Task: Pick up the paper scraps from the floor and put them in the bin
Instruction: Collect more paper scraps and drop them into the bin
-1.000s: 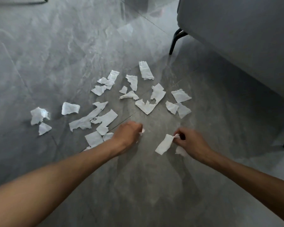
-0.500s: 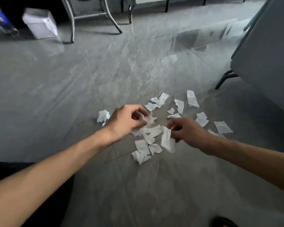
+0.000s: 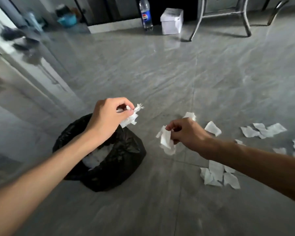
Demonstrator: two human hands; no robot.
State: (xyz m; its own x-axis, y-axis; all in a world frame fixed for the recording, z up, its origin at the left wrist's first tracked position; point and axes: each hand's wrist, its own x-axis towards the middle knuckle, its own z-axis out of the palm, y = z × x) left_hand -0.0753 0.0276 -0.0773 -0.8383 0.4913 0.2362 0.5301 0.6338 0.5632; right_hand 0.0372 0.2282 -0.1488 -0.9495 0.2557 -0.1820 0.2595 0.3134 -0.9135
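A bin lined with a black plastic bag (image 3: 119, 164) stands on the grey floor at lower left, with white paper inside it. My left hand (image 3: 107, 120) hovers over its far rim, fingers closed on a crumpled white scrap (image 3: 132, 116). My right hand (image 3: 186, 133) is to the right of the bin, above the floor, pinching another white scrap (image 3: 166, 142) that hangs down. Several torn white paper scraps (image 3: 218, 176) lie on the floor at the right, partly hidden by my right forearm.
A soda bottle (image 3: 146, 14) and a white box (image 3: 171, 21) stand at the far wall. Metal chair legs (image 3: 220, 17) are at the back right. A glass door frame (image 3: 32, 70) runs along the left. The floor is glossy grey tile.
The view has swung left from the scrap pile to the bin. Both hands have lifted off the floor and moved left, each carrying a scrap; my left hand now sits over the bin.
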